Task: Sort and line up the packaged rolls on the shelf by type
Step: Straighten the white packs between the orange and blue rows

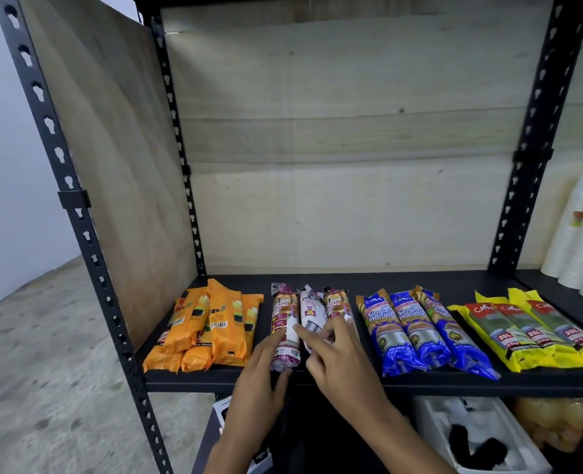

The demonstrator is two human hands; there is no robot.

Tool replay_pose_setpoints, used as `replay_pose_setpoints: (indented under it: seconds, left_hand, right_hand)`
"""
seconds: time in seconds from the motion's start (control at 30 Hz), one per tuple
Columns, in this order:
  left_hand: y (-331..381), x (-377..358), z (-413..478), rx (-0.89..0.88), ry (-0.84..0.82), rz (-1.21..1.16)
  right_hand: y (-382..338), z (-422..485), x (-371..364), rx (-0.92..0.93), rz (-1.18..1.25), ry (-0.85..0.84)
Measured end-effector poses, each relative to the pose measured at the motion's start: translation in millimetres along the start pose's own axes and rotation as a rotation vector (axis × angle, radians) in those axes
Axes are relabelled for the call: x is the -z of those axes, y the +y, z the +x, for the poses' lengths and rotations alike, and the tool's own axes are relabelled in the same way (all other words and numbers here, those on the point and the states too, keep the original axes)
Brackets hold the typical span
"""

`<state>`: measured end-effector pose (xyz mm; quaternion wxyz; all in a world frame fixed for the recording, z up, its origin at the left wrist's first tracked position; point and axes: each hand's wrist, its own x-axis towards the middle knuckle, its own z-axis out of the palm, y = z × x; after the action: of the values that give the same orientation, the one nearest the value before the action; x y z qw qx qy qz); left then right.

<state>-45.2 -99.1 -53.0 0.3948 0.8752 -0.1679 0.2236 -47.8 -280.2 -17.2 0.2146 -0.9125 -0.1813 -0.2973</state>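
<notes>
1. Left hand, fingers spread, rests against the leftmost purple roll.
2. Right hand, fingers apart, presses the other 2 purple rolls.
3. Orange rolls lie left; blue rolls and yellow rolls lie right on the shelf.

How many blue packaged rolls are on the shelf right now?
3. The blue rolls lie side by side, right of centre: left one, middle one, right one. None looks hidden.
</notes>
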Motion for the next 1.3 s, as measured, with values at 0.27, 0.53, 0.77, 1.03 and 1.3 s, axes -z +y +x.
replay_pose_setpoints:
  seconds: [0.27,0.53,0.77,1.03,1.3]
  left_hand:
    - [-3,-2,0,-0.016,0.021,0.008]
    - [-6,-7,-1,-0.014,-0.005,0.056]
    - [-3,-6,0,-0.045,-0.029,0.135]
    - [-2,3,20,-0.101,-0.157,0.153]
    - [3,-2,41,-0.154,-0.422,0.312]
  right_hand:
    - [4,-2,1,-0.067,-0.096,0.082]
    - [14,-2,-1,-0.044,-0.223,0.063]
    - [17,-8,-1,-0.003,-0.203,-0.086]
    - [11,-10,16,-0.108,-0.098,-0.260]
    - [9,-9,28,-0.328,-0.092,-0.485]
